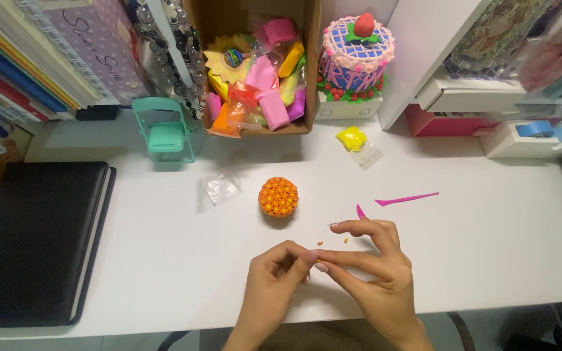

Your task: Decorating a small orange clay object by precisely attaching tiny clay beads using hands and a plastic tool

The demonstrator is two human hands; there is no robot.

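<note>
My left hand [274, 276] and my right hand [375, 266] meet near the front of the white desk [489, 240], fingertips pinched together over something tiny; what lies between them is hidden. Small orange clay crumbs [345, 241] lie just beyond the fingers. An orange clay dome covered in little balls [278, 196] sits on the desk a short way beyond my hands. A pink sculpting tool [406, 197] lies to its right, and a second pink tool tip [360, 212] pokes out behind my right fingers.
A cardboard box of coloured clay packs [261, 71], a clay cake model [356, 49], a mint mini chair-shaped stand [166, 133], yellow clay in a clear bag [352, 138], an empty clear bag [219, 190], a black notebook [30, 240], books at left, a tape dispenser [531, 133].
</note>
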